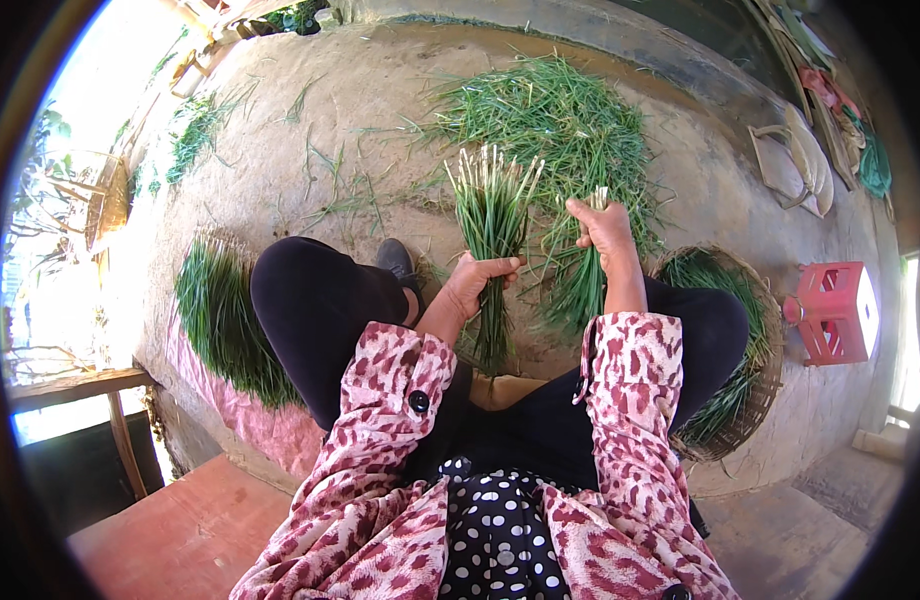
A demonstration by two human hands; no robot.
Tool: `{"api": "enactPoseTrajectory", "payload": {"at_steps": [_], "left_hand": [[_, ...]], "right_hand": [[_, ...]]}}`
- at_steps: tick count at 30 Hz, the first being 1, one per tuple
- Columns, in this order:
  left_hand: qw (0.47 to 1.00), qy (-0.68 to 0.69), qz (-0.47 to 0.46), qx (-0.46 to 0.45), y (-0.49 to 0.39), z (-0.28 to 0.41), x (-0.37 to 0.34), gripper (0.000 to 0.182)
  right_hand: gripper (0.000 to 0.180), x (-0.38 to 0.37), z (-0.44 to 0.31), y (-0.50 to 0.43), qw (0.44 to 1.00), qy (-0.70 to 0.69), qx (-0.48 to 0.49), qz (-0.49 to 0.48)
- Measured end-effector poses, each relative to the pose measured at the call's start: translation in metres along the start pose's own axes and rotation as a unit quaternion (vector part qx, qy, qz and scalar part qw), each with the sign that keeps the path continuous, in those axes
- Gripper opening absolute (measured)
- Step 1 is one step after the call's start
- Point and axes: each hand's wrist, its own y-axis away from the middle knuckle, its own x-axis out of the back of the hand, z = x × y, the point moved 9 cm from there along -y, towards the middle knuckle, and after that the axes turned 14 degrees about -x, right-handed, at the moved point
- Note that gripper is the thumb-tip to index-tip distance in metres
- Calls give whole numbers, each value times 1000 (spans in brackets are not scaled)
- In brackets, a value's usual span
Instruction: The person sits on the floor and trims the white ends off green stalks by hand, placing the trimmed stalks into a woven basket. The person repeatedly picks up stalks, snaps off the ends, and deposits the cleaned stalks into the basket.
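My left hand [475, 281] is closed around the middle of a thick bundle of green stalks [493, 206], perhaps garlic chives. Its pale cut ends point away from me and the leaves hang toward my lap. To the right, my right hand [608, 231] grips a smaller bunch of the same stalks [580, 289]. Short pale ends stick out above that fist, while the leaves trail below it. Beyond both hands, a loose heap of green leaves [557, 120] is spread over the ground. The two bunches are apart from each other.
Neatly laid green stalks [223, 322] rest on a pink sheet [280, 435] at my left. A woven basket [760, 390] of greens stands by my right knee, with a red plastic stool [835, 313] farther right. Leaf scraps [347, 187] litter the floor. A pale hat-like object [797, 161] lies back right.
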Motion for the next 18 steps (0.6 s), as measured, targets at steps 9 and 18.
{"api": "enactPoseTrajectory", "payload": {"at_steps": [9, 18], "left_hand": [[996, -76, -53, -9, 1, 0, -16, 36], [998, 5, -50, -26, 6, 3, -19, 38]], "right_hand": [[33, -33, -14, 15, 997, -64, 14, -28], [28, -36, -14, 13, 997, -37, 62, -27]]}}
